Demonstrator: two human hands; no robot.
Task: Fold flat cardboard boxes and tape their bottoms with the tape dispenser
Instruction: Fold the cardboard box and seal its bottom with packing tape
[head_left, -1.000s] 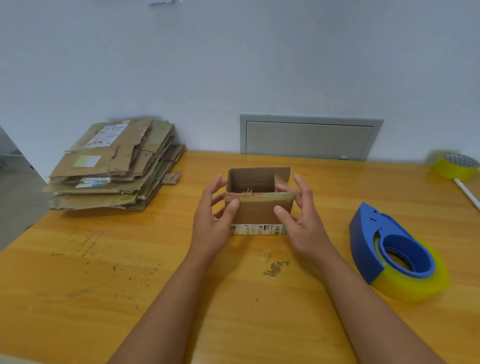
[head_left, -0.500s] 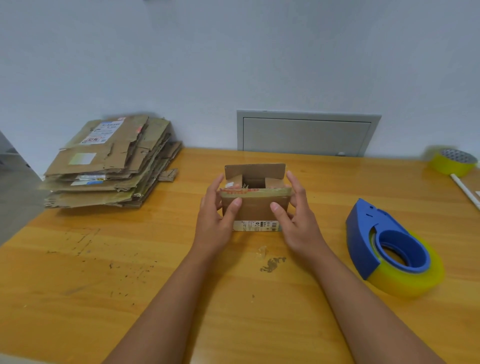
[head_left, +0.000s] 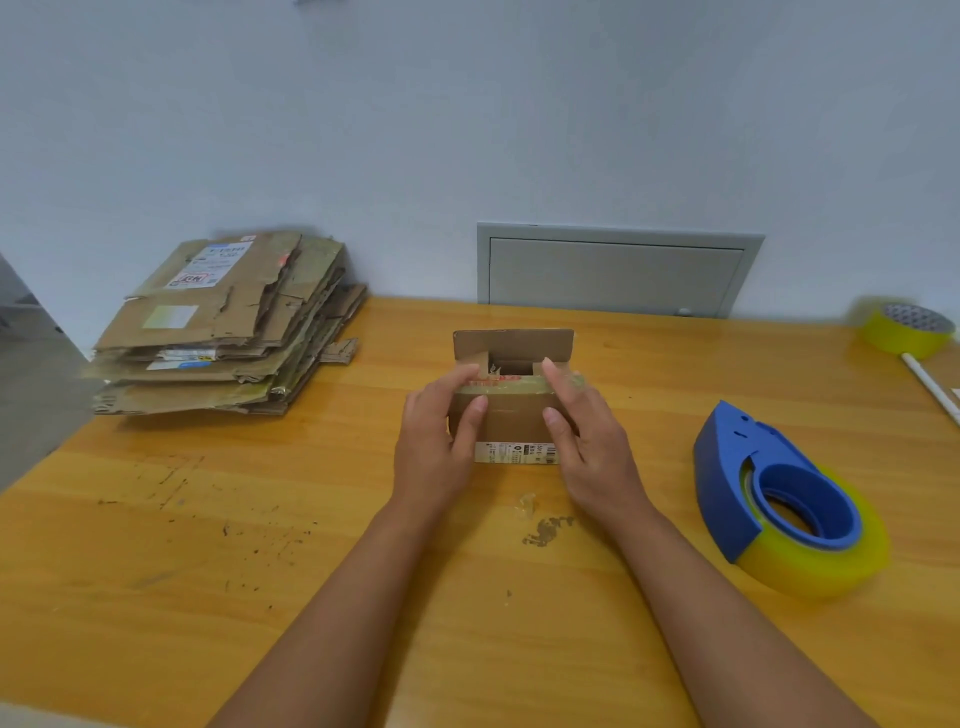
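Small cardboard box (head_left: 511, 415), centre of wooden table (head_left: 208, 545), far flap upright, side flaps folded inward. Left hand (head_left: 435, 441) and right hand (head_left: 589, 441) grip its left and right sides, thumbs on the near face (fingertips over the flaps). Blue tape dispenser (head_left: 779, 499) well right; stack of flat boxes (head_left: 223, 327) far left.

A packing workstation: worn wooden table (head_left: 156, 545), stacked flattened cartons (head_left: 223, 322), tape dispenser (head_left: 779, 499), bare wall.
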